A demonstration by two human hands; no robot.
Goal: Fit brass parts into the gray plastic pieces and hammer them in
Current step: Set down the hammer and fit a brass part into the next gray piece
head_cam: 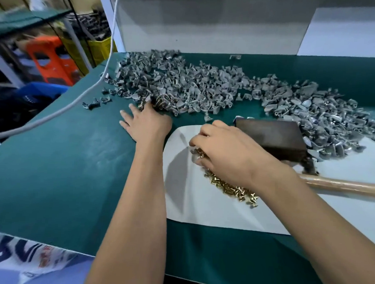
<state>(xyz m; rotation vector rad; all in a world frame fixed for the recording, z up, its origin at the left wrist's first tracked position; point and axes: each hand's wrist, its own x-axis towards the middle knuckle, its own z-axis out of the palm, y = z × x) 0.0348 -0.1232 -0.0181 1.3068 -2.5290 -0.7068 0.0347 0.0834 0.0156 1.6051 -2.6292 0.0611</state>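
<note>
My left hand point(147, 124) lies flat on the green worktop point(63, 168), fingers spread and relaxed, tips touching the near edge of the gray plastic pieces point(206, 86) heaped beyond both hands. A few brass bits show by those fingertips. My right hand point(227, 153) is curled over the brass parts point(234, 188) piled on a white sheet point(200, 211), fingers digging in, gripping some. Just right of that hand, a dark block point(272, 137), then a hammer handle point(343, 185) lying across the sheet.
</note>
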